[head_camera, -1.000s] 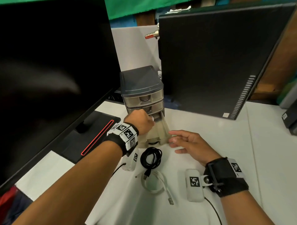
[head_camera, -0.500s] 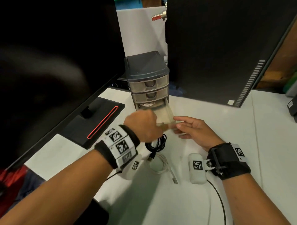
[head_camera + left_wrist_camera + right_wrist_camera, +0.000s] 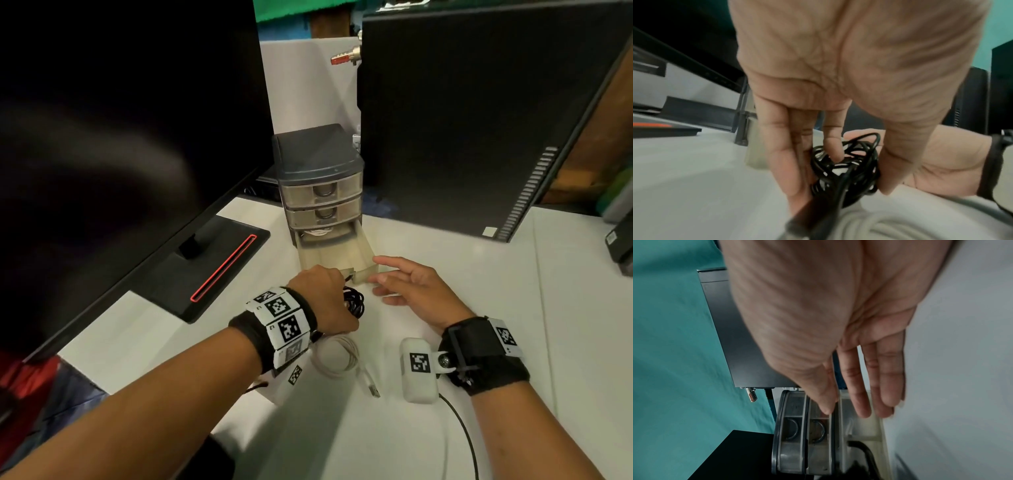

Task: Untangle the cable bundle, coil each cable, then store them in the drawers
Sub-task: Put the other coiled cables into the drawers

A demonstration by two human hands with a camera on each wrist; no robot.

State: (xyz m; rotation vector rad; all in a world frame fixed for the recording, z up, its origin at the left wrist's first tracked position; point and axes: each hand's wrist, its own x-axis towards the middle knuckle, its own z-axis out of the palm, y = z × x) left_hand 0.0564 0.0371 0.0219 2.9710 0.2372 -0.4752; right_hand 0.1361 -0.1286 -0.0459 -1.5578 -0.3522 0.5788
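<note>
A small grey drawer unit (image 3: 318,185) (image 3: 795,434) stands at the back of the white table. Its bottom drawer (image 3: 334,255) (image 3: 865,433) is pulled out towards me. Just in front of it my left hand (image 3: 329,298) (image 3: 842,180) grips a coiled black cable (image 3: 356,303) (image 3: 849,167), fingers on one side and thumb on the other. My right hand (image 3: 407,284) (image 3: 865,404) is open with straight fingers at the drawer's front right corner. A coiled white cable (image 3: 337,356) lies on the table below my left wrist, its plug (image 3: 374,390) pointing towards me.
A large black monitor (image 3: 120,137) with a red-striped base (image 3: 219,263) fills the left. A black computer case (image 3: 479,120) stands behind on the right. A thin black wire (image 3: 462,431) runs from my right wrist across the table (image 3: 445,240).
My left hand pulled the bottom drawer out, left its handle and came down onto the black cable coil. My right hand stayed by the drawer's front corner.
</note>
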